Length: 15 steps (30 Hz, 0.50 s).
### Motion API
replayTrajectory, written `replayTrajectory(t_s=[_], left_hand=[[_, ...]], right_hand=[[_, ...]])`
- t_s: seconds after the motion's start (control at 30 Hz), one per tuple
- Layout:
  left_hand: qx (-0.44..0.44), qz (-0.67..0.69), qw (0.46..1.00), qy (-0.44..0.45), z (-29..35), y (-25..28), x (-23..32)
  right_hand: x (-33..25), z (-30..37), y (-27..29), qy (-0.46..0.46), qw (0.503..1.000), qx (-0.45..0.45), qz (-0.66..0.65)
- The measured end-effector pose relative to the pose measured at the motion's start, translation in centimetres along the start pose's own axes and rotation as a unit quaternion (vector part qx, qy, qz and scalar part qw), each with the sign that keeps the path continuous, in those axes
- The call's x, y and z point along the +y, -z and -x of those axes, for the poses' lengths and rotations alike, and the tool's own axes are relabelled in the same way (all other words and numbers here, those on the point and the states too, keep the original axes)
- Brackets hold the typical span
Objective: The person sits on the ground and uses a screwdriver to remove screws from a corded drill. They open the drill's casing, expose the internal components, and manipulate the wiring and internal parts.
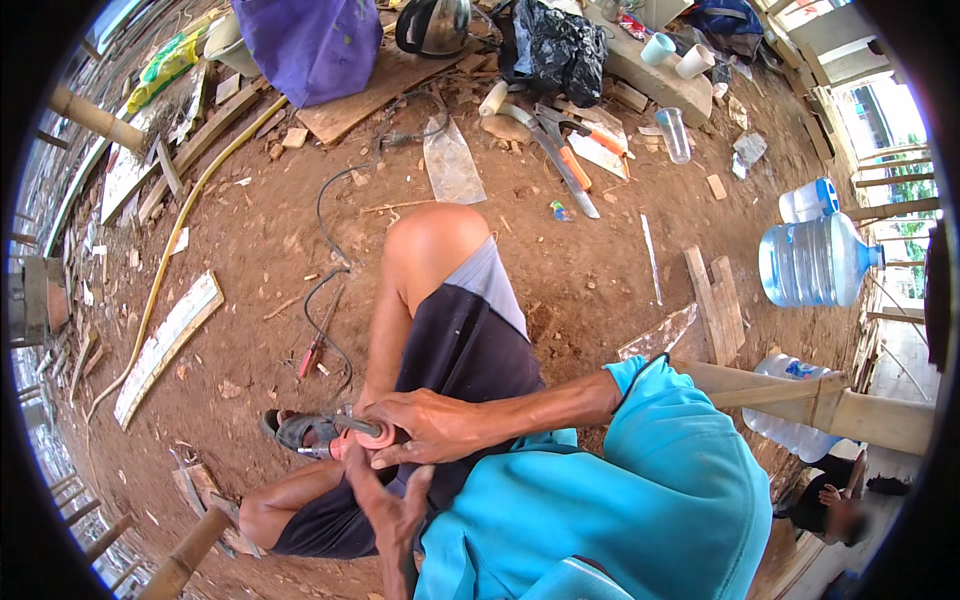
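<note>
I sit with bent knees, and both hands meet over my lap. Between them is a pinkish-red tool (374, 434) with a rounded end and a metal part at its left; its exact kind is hard to make out. My right hand (425, 425) comes across from the turquoise sleeve and wraps its fingers over the tool's top and near side. From below, my left hand (388, 505) grips it, its fingertips partly hidden. A sandalled foot (305, 430) lies just beyond the tool. A dark cord (322, 215) runs along the dirt close by.
A red-handled screwdriver (312, 352) lies ahead. Farther off are a handsaw (562, 160), plastic cup (674, 135), purple bag (310, 45) and black plastic bag (560, 50). Large water bottles (815, 262) and a bamboo pole (850, 405) stand right. Another person (830, 500) sits at lower right.
</note>
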<state>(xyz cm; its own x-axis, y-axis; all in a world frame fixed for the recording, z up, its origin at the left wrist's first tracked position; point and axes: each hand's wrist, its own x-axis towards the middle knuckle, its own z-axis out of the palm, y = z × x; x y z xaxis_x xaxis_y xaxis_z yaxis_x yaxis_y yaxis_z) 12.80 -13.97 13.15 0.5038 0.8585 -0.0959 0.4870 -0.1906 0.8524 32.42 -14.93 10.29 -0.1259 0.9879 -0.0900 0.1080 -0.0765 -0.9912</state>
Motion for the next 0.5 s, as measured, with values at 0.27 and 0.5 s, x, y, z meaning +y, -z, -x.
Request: replayTrajectory(t_s=[0.27,0.5], left_hand=[[0.14,0.01,0.983,-0.115,-2.2,-6.0,-4.8],[0.085,0.08,0.985,-0.128,-1.6,-6.7,-4.8]], right_hand=[[-3.3,0.4,10.8,0.115,0.985,-0.027,0.127],[17.5,2.8,36.1,-0.364,0.775,0.283,0.431]])
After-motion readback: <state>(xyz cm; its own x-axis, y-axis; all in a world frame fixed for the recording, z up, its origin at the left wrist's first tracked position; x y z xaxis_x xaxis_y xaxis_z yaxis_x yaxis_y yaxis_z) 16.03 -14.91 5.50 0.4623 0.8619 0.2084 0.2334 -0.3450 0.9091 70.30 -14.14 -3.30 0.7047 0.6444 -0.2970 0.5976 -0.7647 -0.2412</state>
